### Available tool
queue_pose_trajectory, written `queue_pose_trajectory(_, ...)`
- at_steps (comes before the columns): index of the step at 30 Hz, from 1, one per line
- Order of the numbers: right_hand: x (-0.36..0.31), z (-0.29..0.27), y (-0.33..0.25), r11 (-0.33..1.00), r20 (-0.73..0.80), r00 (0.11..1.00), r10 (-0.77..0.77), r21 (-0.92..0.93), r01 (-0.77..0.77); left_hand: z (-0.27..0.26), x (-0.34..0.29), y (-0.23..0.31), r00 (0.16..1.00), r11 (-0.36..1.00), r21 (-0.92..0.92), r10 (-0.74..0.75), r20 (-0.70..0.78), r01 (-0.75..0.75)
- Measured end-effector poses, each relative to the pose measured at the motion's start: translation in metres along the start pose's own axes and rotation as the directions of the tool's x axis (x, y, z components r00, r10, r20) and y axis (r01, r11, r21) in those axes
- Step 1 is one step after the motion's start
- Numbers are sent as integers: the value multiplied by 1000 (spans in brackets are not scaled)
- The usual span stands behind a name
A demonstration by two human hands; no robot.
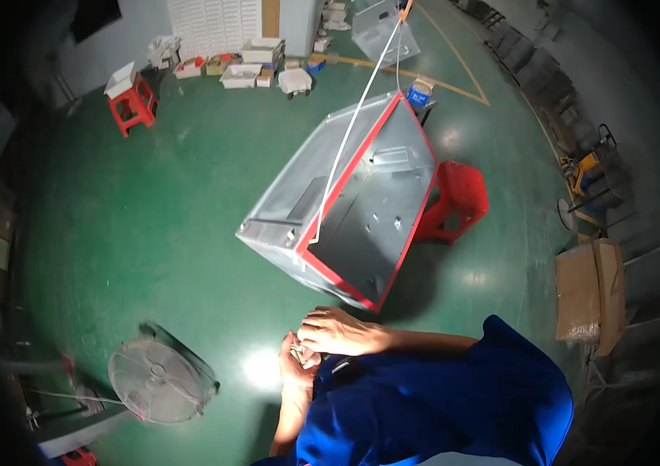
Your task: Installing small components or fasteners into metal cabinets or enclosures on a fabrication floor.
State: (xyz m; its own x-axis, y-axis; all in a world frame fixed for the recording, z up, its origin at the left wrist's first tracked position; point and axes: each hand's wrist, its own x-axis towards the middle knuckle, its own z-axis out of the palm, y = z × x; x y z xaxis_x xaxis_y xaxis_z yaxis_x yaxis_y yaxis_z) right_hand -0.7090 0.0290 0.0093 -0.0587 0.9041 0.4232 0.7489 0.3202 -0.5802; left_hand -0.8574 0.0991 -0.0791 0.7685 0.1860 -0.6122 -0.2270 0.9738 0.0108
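My left hand (297, 371) is turned up and cupped, its fingers curled round something small and pale that I cannot make out. Over it lies my right hand (334, 330), fingers bent and close to the left palm; whatever they pinch is hidden. Just beyond both hands is a grey sheet-metal cabinet (283, 194) with red edging round its open side. It sits tilted, apart from my hands. Small fittings and a bracket show inside. A white strap (356, 120) runs from the cabinet up to an orange hook (405, 9).
A red stool (466, 194) stands right of the cabinet, partly behind it. At the lower left is a round caged fan (157, 373). Another red stool (134, 109) bears a white bin. White trays (241, 75) line the back wall; cardboard (580, 295) leans at the right.
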Motion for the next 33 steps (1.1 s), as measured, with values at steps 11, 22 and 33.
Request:
queue_pose_trajectory(11, 13, -9, -1, 974, 10, 999, 38, -222, -35, 31, -20, 27, 995, 998, 51, -33, 93, 28)
queue_pose_trajectory(22, 3, -8, -3, 992, 218, 968, 125, -35, -120, -21, -42, 48, 995, 998, -38, 50, 90, -47)
queue_pose_trajectory(33, -3, -10, 2, 998, 240, 969, -62, 36, 55, -22, -75, 26, 962, 957, -103, 268, -51, -272)
